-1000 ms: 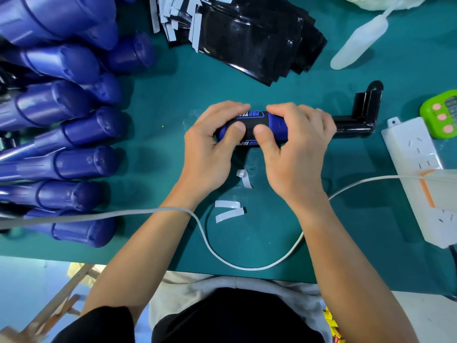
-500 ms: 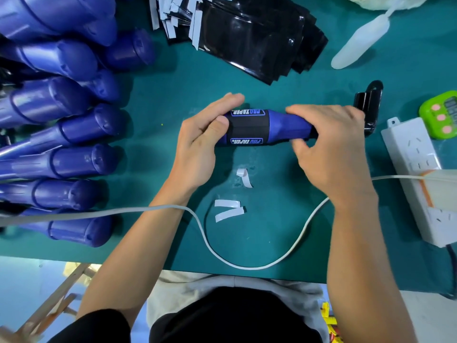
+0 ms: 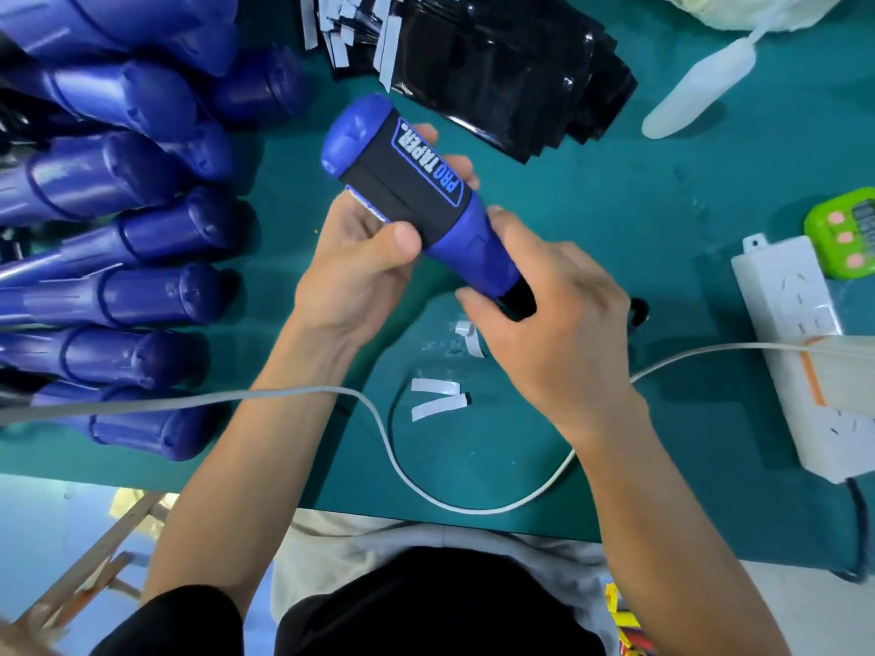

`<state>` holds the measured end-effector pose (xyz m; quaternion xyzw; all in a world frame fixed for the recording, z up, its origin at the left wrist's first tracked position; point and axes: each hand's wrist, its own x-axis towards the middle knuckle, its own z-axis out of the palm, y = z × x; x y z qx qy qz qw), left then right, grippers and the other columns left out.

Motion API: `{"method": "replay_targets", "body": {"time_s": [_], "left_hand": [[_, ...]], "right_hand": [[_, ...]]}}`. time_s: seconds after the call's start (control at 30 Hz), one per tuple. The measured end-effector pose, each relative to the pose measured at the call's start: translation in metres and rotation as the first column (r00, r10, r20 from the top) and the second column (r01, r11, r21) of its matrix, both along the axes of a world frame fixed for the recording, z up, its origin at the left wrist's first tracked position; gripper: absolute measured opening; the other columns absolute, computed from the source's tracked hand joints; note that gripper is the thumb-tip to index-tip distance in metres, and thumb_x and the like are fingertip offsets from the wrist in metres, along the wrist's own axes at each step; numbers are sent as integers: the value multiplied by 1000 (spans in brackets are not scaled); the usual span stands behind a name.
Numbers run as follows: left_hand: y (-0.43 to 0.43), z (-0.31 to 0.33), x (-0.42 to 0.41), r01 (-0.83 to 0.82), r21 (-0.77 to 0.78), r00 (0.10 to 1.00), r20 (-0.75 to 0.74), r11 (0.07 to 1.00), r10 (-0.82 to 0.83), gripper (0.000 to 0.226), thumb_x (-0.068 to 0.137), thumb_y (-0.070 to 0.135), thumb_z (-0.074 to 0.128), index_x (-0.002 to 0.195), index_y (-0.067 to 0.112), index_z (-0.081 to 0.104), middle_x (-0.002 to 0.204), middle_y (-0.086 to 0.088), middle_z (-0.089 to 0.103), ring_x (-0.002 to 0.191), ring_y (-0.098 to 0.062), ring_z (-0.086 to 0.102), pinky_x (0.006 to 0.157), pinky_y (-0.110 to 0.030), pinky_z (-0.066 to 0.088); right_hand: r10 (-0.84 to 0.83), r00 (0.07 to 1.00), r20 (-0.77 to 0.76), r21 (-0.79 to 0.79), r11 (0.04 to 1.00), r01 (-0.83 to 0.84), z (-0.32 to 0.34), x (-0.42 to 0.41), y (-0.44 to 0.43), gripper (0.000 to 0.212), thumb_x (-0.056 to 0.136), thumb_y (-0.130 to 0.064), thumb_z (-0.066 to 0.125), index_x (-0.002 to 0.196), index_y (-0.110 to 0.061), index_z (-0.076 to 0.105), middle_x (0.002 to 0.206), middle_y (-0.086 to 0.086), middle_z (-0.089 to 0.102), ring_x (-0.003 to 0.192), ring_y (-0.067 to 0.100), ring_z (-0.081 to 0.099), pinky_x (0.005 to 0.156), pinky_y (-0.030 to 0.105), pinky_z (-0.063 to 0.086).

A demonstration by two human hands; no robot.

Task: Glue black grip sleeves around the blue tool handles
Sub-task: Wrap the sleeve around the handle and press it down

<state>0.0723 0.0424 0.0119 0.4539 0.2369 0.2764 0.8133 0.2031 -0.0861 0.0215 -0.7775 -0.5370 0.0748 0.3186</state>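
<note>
Fingers of the left hand (image 3: 350, 281) curl round the black grip sleeve (image 3: 416, 182) on a blue tool handle (image 3: 478, 248), the thumb (image 3: 397, 241) pressing the sleeve's near edge. The right hand (image 3: 558, 333) grips the handle's narrow black end, so the handle slants between both hands, cap up and leftward. Spare sleeves (image 3: 497, 73) lie beyond the hands, bare blue handles (image 3: 142, 295) left of the left hand, and white strips (image 3: 435, 400) between the wrists.

One blue tool handle (image 3: 478, 250) wearing one black grip sleeve (image 3: 416, 182). At least nine bare blue handles (image 3: 156, 295) in a pile. Three white paper strips (image 3: 435, 385). One stack of loose black sleeves (image 3: 497, 63). One power strip (image 3: 795, 352), one green timer (image 3: 843, 229), one white cable (image 3: 303, 393).
</note>
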Motion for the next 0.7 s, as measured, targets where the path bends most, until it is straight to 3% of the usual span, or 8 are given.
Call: {"method": "replay_targets", "body": {"time_s": [0.07,0.17,0.23,0.37,0.43,0.47,0.57,0.7], "left_hand": [[6,-2,-4,66,6,998,13,998,-66,72,84,32,85,141,11,46,130,-9,68,122,-29,63,103,-46,47],[11,-5,-7,210,6,976,51,978,-210,71,87,27,83,145,12,44,133,-11,65,124,-31,60,102,-48,48],[13,-8,-8,284,-37,957,70,958,-281,76,88,27,82,150,10,40,133,-14,63,123,-33,59,102,-49,47],[11,-13,-9,417,-53,907,81,907,-412,92,88,31,82,158,6,29,135,-18,62,124,-35,59,107,-51,43],[12,-14,-8,440,-67,896,95,896,-433,99,88,31,81,162,4,19,144,-20,57,132,-36,55,113,-53,37],[12,-14,-7,438,-91,897,112,894,-428,103,88,30,81,163,5,14,149,-21,52,136,-37,51,116,-54,35],[15,-13,-4,388,-169,919,153,906,-364,113,82,28,84,165,6,9,155,-21,44,139,-38,47,116,-53,35],[22,-11,-7,298,-243,949,182,923,-258,119,73,22,82,166,8,9,151,-22,48,136,-39,50,115,-53,36]], "right_hand": [[76,967,-244,-214,968,-130,8,5,-1,54,88,-31,75,138,-28,55,81,-10,61,71,19,47,69,40,45],[176,916,-360,-340,890,-305,14,20,-6,31,91,-33,70,108,-34,44,65,-8,48,65,18,48,57,34,37],[232,875,-425,-382,831,-405,16,31,-5,31,89,-40,70,92,-34,40,67,-5,52,67,15,51,57,26,41],[240,749,-618,-415,709,-570,13,30,-2,36,71,-61,70,90,-34,56,80,-16,66,66,10,57,62,20,48],[177,723,-668,-383,751,-537,6,19,-3,51,65,-64,74,93,-23,63,82,-4,69,67,16,58,70,37,55],[156,722,-674,-355,789,-502,2,14,-4,50,64,-64,75,90,-22,63,78,-3,67,64,16,56,67,37,54],[121,717,-686,-251,886,-389,-6,3,-6,33,68,-53,79,75,-35,52,61,-15,54,53,7,42,53,15,36],[82,684,-725,-216,916,-339,-9,2,-6,42,70,-45,80,77,-21,46,61,-9,44,56,7,35,53,19,31]]}}
